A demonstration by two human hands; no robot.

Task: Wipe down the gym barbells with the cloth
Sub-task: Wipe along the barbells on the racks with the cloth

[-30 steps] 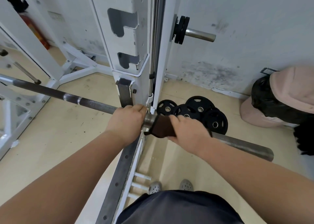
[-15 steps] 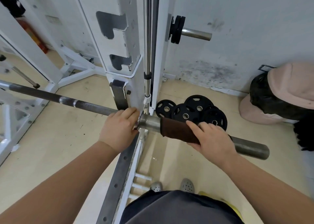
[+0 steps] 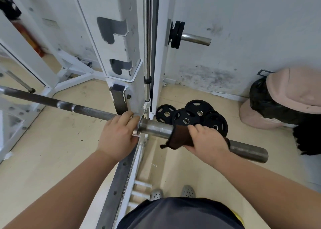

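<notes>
Across the middle of the frame we see the barbell (image 3: 86, 109) running from the left edge down toward the lower right, passing the white rack (image 3: 121, 37) at centre. Our left hand (image 3: 118, 135) is curled over the bar just left of the collar, where the thin shaft meets the thick steel sleeve (image 3: 156, 129). Our right hand (image 3: 206, 142) grips the brown cloth (image 3: 180, 137), which is wrapped over the sleeve about halfway along it. A frayed corner of the cloth hangs below the bar. Bare steel shows on both sides of the right hand, and the sleeve's end sticks out toward the lower right.

Beyond the sleeve, black weight plates (image 3: 191, 115) lie overlapping on the pale floor (image 3: 52, 150) near the wall. Right of upper centre, a steel peg (image 3: 196, 39) carries small black plates. At the right edge stands a pink bin (image 3: 295, 89) with a black bag. At bottom centre we see two grey shoes (image 3: 156, 194).
</notes>
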